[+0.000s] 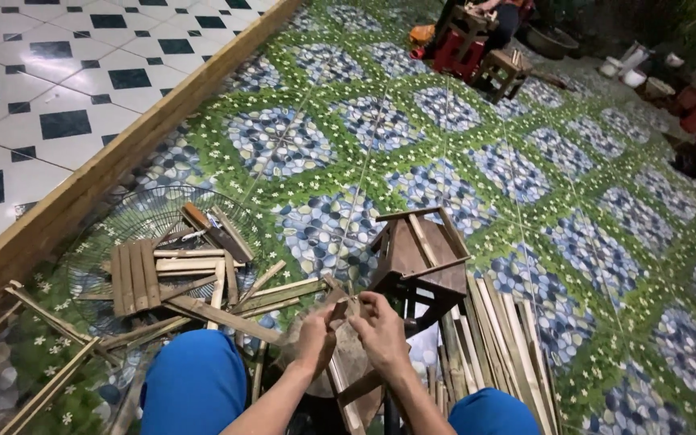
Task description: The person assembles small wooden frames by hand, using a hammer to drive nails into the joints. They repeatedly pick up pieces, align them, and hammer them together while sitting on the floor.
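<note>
My left hand [316, 333] and my right hand [379, 329] meet low in the middle of the view, both pinching a small piece of bamboo [343, 306] between the fingertips. Just beyond them stands a small brown wooden stool-like frame [420, 254] with a slat lying across its top. Under my hands lies a round wooden block [348, 358]. My knees in blue trousers [195, 383] flank the arms.
A round wire fan guard [134, 221] at the left holds bamboo slats and a slatted panel [134, 275]. Long bamboo strips [501, 338] lie at the right. A wooden beam [122, 157] edges the patterned floor. Far off, another person sits by red stools [465, 44].
</note>
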